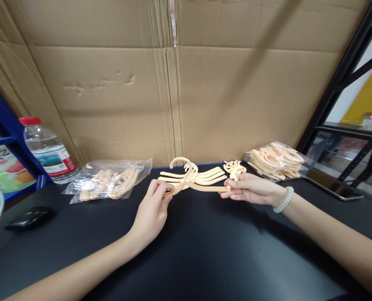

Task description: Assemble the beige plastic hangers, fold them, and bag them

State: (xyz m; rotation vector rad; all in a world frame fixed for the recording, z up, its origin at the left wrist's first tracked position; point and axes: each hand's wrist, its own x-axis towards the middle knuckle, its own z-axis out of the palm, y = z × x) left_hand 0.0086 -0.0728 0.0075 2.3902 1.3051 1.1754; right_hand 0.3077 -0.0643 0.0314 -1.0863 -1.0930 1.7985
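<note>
A peach-coloured plastic clothes hanger (204, 188) is held level above the black table, its hook pointing up and away. My left hand (152, 207) is closed around the hanger's left arm. At the other end, my right hand (256, 189) pinches a small peach hook piece (232, 183) against the tip of the right arm; whether the two are joined I cannot tell. Directly behind lie several similar hangers (212, 175), side by side with their arms aligned. Just beyond my right fingers sits a small heap of peach hook pieces (234, 165).
Clear plastic bags of peach parts lie at left (107, 184) and right (276, 162). A water bottle (52, 152) and black mouse (29, 218) are on the left, a phone (333, 184) on the right. A cardboard wall (110, 96) closes off the back.
</note>
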